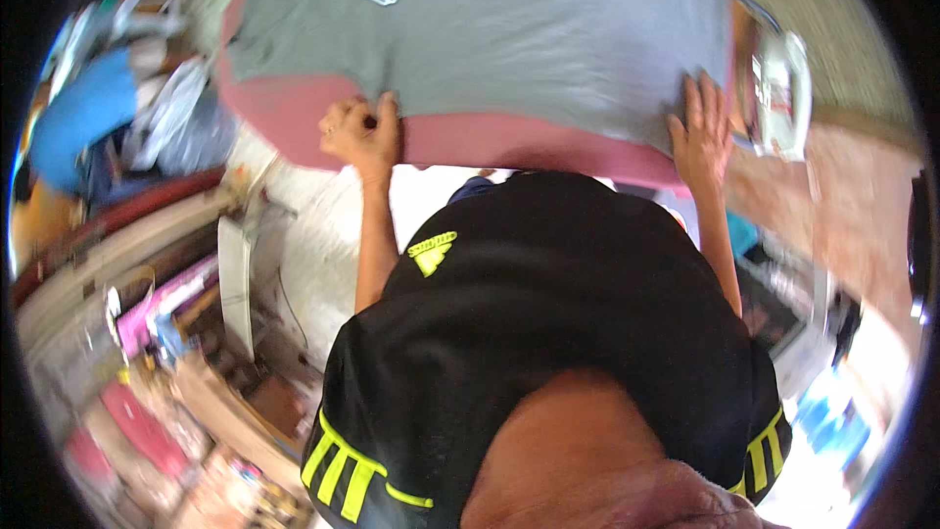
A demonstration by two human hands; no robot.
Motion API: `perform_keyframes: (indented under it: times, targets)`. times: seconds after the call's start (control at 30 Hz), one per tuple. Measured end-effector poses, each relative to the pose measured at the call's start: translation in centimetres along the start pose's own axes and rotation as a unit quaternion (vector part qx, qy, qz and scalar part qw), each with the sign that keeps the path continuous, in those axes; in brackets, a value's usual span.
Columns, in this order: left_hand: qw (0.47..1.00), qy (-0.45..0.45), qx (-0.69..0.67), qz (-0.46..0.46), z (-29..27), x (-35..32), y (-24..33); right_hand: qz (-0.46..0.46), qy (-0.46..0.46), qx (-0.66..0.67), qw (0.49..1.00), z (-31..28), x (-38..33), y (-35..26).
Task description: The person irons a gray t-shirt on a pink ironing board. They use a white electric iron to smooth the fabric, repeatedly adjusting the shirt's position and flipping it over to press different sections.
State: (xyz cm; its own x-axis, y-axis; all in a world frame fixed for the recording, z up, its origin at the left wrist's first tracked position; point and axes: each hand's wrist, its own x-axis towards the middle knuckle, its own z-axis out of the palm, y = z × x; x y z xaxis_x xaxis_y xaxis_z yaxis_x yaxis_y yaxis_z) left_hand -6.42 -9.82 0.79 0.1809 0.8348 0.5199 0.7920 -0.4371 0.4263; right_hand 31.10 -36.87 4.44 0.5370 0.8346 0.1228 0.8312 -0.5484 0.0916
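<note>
A grey T-shirt (548,49) with a red and yellow printed emblem lies spread over a padded board with a dusky pink cover (284,113). Along the near edge, the pink cover shows below the shirt's hem. My left hand (362,140) is closed at that edge, its fingers curled toward the thumb, and a crease in the grey cloth runs to the thumb tip. Flat on the shirt's near right corner rests my right hand (703,137), its fingers stretched forward. Right of the board is a white clothes iron (783,98), touched by neither hand.
At the left are piled a blue item (86,118), clear plastic bags (176,118) and long wooden pieces (108,255). Lower left lies a cardboard piece (230,402) among clutter. A dark cord (754,8) runs behind the iron. My body stands close to the board's near edge.
</note>
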Motion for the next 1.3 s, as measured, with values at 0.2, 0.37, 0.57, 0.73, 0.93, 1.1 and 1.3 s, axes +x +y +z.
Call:
perform_keyframes:
  times: [0.2,0.37,0.57,0.73,0.93,1.1,1.3]
  targets:
    - [0.984,-0.108,-0.115,-0.086,-2.8,2.1,-0.5,-0.275,0.071,0.304,0.909,-2.7,9.8,-14.9]
    - [0.991,0.076,-0.086,-0.067,-3.1,11.0,-7.8,-0.414,0.032,0.256,0.873,-1.1,15.0,-26.5]
    - [0.992,-0.022,0.042,-0.119,-0.6,19.8,-19.3,-0.389,-0.037,0.208,0.897,-2.3,14.6,-27.8]
    - [0.97,-0.092,-0.15,-0.166,-1.2,22.3,-20.5,-0.382,-0.036,0.177,0.906,-2.1,14.3,-27.5]
    - [0.99,-0.062,0.098,-0.084,-1.3,21.6,-21.6,-0.377,-0.046,0.161,0.911,-2.1,14.6,-28.0]
    - [0.987,-0.023,0.147,-0.067,0.7,21.1,-21.6,-0.408,0.04,0.263,0.874,-1.3,18.0,-32.7]
    - [0.984,-0.062,0.131,-0.1,0.2,20.7,-21.8,-0.429,0.089,0.186,0.88,-0.7,22.5,-46.3]
